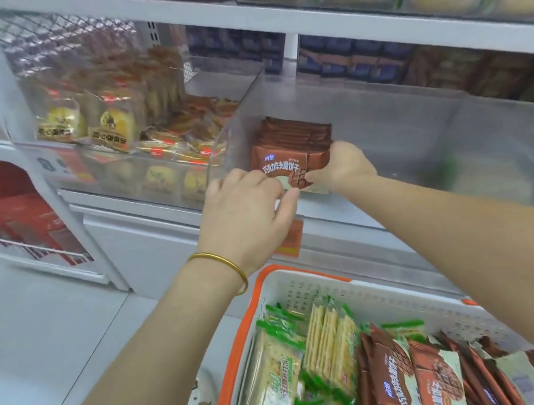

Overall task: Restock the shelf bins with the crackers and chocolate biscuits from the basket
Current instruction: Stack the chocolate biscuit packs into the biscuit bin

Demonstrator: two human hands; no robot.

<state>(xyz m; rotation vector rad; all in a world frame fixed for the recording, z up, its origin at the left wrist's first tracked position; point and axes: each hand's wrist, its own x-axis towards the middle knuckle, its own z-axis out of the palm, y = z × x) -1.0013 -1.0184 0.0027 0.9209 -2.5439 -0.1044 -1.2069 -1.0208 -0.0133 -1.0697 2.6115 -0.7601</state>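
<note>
Shelf [321, 15]: white, with see-through bins in a row.
Basket [385, 302]: white with an orange rim, low in front. Crackers [326, 338] sit on its left and spare biscuits [425, 377] on its right.
Bin [382, 117]: mostly bare. I think the best way is to slide the row back toward the left wall, with the packs standing straight, so more fit (no squeezing, they could break).
Biscuits [292, 143]: a row of shiny brown packs on edge at the bin's front left. The front one shows a chocolate square.
Left hand [246, 211]: the thumb and a finger pinch the front pack's bottom edge.
Right hand [344, 164]: its fingers curl round the row's right end.
</note>
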